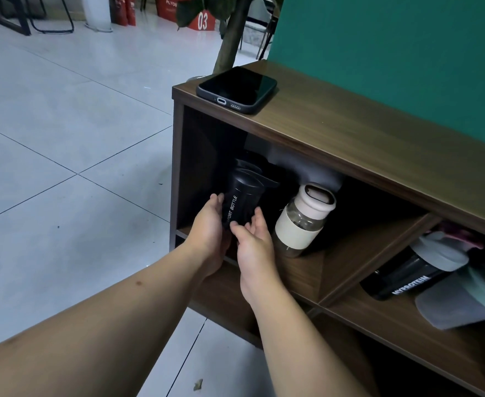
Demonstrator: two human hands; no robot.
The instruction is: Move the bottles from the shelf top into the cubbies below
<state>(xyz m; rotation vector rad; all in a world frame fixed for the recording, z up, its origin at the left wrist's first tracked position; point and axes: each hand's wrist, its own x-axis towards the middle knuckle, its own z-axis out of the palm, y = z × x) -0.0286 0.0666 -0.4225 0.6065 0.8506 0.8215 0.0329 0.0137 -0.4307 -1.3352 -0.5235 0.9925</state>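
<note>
A black bottle marked SPORT BOTTLE [239, 200] stands in the left cubby of the wooden shelf [350, 144]. My left hand [206, 224] cups its left side and my right hand [252, 242] cups its lower right, fingers touching it. Beside it to the right in the same cubby stands a clear bottle with a cream lid and sleeve [304, 219]. In the cubby to the right lies a black MYPROTEIN shaker [407, 276] with a grey lid. No bottle shows on the shelf top.
A black phone [237, 88] lies on the shelf top's left end. A green wall [393, 58] rises behind the shelf. Grey and teal items [464, 302] crowd the right cubby. A plant trunk [232, 32] stands behind the shelf. Tiled floor lies to the left.
</note>
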